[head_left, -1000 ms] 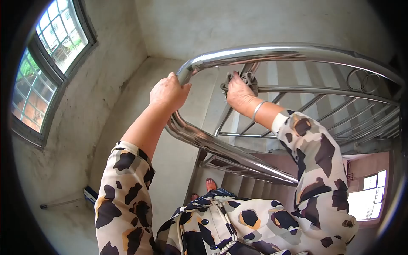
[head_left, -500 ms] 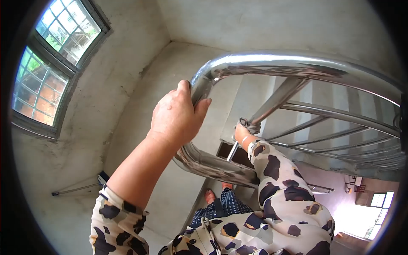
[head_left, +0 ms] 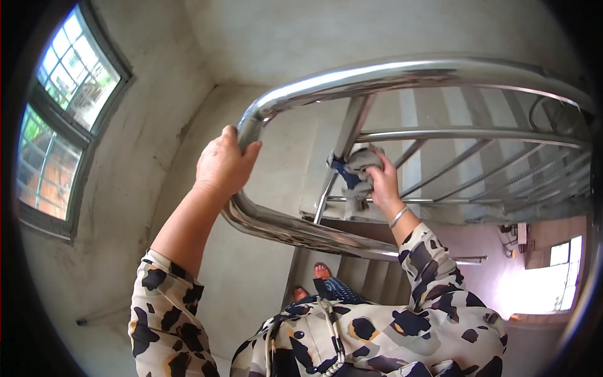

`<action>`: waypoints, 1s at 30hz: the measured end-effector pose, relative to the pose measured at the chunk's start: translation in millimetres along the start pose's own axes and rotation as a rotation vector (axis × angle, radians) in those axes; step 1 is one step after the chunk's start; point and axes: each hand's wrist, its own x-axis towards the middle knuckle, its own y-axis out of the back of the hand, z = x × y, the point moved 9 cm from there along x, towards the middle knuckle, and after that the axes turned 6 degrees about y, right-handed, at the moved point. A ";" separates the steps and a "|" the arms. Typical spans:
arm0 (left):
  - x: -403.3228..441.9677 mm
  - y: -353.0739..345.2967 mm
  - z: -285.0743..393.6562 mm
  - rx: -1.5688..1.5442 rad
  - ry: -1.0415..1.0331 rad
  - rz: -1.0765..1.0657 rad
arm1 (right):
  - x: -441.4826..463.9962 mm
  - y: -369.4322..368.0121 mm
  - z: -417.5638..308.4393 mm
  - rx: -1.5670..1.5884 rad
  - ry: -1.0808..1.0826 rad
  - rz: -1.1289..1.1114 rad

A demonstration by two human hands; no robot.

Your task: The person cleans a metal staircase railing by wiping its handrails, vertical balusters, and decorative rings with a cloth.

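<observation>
1. Head view: the shiny handrail (head_left: 402, 70) bends across the stairwell, its right end lost in the dark lens edge.
2. The lower-right window (head_left: 565, 276) is mostly glare.
3. The left hand (head_left: 221, 164) is curled closed round the handrail's bend, some fingers hidden.
4. The right hand (head_left: 385, 181) is closed on the cloth, its fingers partly covered.
5. The crumpled cloth (head_left: 360, 164) overlaps the post (head_left: 353, 122); actual contact is unclear.
</observation>
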 end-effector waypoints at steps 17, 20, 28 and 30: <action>4.0 0.3 5.9 -0.016 0.012 -0.010 | 18.8 -16.8 208.9 -0.074 -0.477 -0.237; 2.3 2.6 6.4 -0.035 -0.030 0.051 | 5.2 -7.4 265.5 0.012 -0.723 -0.194; 3.5 1.7 5.5 -0.098 -0.015 0.019 | -4.5 -0.8 312.4 0.464 -0.694 0.139; 1.7 3.0 6.2 -0.067 -0.012 0.038 | 0.9 9.9 317.7 0.669 -0.658 0.208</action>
